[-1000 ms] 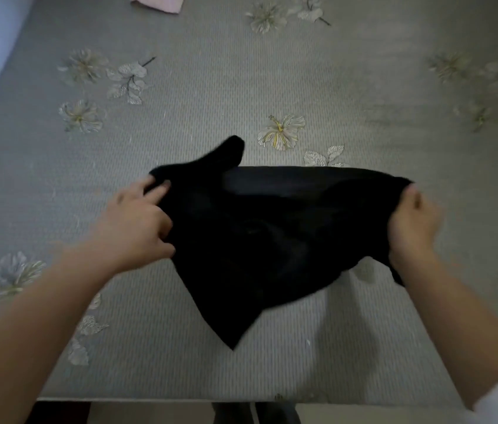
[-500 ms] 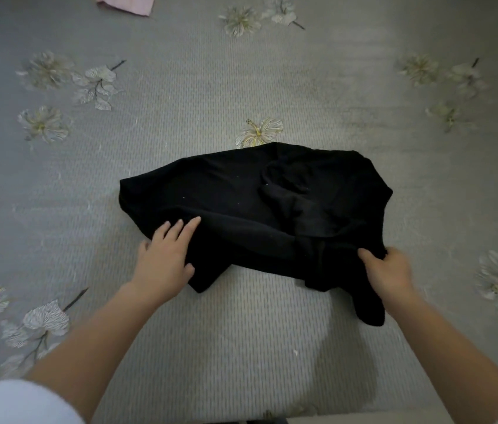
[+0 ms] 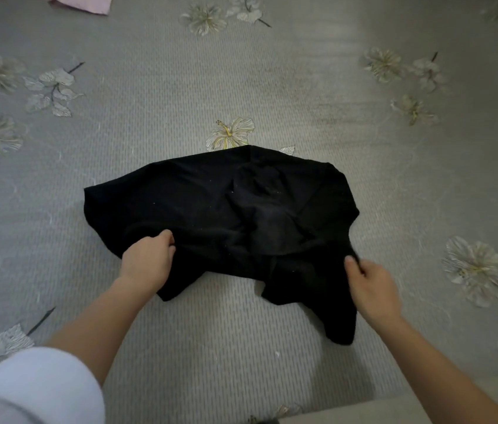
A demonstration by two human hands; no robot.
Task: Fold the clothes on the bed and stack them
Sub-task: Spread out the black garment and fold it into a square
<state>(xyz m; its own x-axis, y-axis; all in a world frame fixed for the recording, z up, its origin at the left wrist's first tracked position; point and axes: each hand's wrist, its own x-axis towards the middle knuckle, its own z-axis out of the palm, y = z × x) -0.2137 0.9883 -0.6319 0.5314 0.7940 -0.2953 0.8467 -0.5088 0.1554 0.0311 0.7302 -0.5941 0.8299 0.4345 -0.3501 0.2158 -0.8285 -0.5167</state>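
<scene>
Black garment (image 3: 211, 203) lies crosswise, left-right.

A black garment (image 3: 211, 206) is spread crumpled on the grey flowered bed cover (image 3: 272, 87), near the middle of the bed and towards its near edge. Its far edge is rounded, and folds are gathered at its centre. Two loose flaps are trailed from its near side. A pink cloth (image 3: 79, 3) is laid at the far left edge, well apart.

Pink cloth (image 3: 81, 3) cut by top edge; left fingertips under black garment (image 3: 211, 209)
</scene>
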